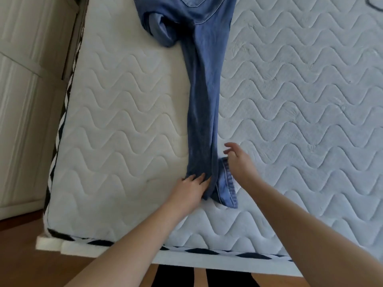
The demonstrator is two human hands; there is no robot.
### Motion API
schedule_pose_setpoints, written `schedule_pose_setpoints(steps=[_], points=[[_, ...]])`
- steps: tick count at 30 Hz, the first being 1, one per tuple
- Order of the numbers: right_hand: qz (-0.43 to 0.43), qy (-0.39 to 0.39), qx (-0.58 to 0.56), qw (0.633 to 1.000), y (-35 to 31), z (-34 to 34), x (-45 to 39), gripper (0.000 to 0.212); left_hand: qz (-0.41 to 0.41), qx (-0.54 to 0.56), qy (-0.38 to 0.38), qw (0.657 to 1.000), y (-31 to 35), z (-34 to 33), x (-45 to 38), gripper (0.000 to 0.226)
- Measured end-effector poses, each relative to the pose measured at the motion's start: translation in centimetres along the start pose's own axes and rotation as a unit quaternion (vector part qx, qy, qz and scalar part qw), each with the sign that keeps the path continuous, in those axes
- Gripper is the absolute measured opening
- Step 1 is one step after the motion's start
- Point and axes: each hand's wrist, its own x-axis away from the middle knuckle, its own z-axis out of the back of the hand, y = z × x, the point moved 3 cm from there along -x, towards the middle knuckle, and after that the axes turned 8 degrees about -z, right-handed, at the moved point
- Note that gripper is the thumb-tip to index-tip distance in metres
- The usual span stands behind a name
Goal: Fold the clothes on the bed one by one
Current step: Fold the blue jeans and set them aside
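While the bare quilted mattress (290, 100) fills most of the view, the blue jeans (204, 90) run down its middle, waistband cut off at the top edge and one leg bunched up near the left side, so it's hard to make out. A white wardrobe (22, 79) stands just beside the bed. Left hand (191, 188) lies on the hem end with fingers fairly straight, pressing it down. Right hand (238, 162) hovers beside the turned-out cuff (228, 183), fingers loose, gripping nothing.
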Motion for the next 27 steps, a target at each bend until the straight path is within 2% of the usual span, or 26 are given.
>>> schedule_pose_setpoints(steps=[2,5,6,9,14,18,21,24,26,27], points=[[-0.034,-0.016,-0.046,0.998,-1.1,-0.4,-0.3,0.045,-0.012,0.013,-0.015,1.000,1.3,-1.2,1.6,0.059],[-0.038,-0.041,-0.080,0.995,-3.2,-1.9,-1.5,0.055,-0.018,0.011,0.007,1.000,1.9,-2.0,3.5,0.060],[-0.037,-0.044,-0.084,0.995,-3.8,-2.4,-1.8,0.051,-0.017,0.010,0.014,1.000,1.8,-2.1,3.8,0.061],[0.008,-0.032,-0.067,0.997,-4.7,-3.6,-2.3,0.017,-0.025,0.003,0.028,0.999,0.9,-2.2,4.4,0.063],[0.065,-0.002,0.025,0.998,-3.4,-2.4,-1.5,0.010,-0.026,0.054,0.032,0.998,-2.4,-0.8,5.2,0.046],[0.052,-0.045,0.141,0.988,-0.1,-1.7,0.5,0.012,0.001,0.087,0.090,0.992,-6.1,2.2,5.2,0.032],[0.059,-0.131,0.218,0.965,1.8,-2.8,2.8,0.014,0.067,0.183,0.130,0.972,-7.5,4.7,4.7,0.034],[0.077,-0.215,0.277,0.933,3.0,-5.1,5.2,0.018,0.148,0.283,0.197,0.927,-8.0,6.1,3.5,0.038],[0.087,-0.238,0.266,0.930,3.3,-6.1,6.0,0.017,0.175,0.312,0.221,0.907,-7.8,6.7,2.2,0.045],[0.078,-0.232,0.233,0.941,3.3,-6.1,6.0,0.018,0.182,0.326,0.233,0.898,-7.6,7.1,1.3,0.043]])
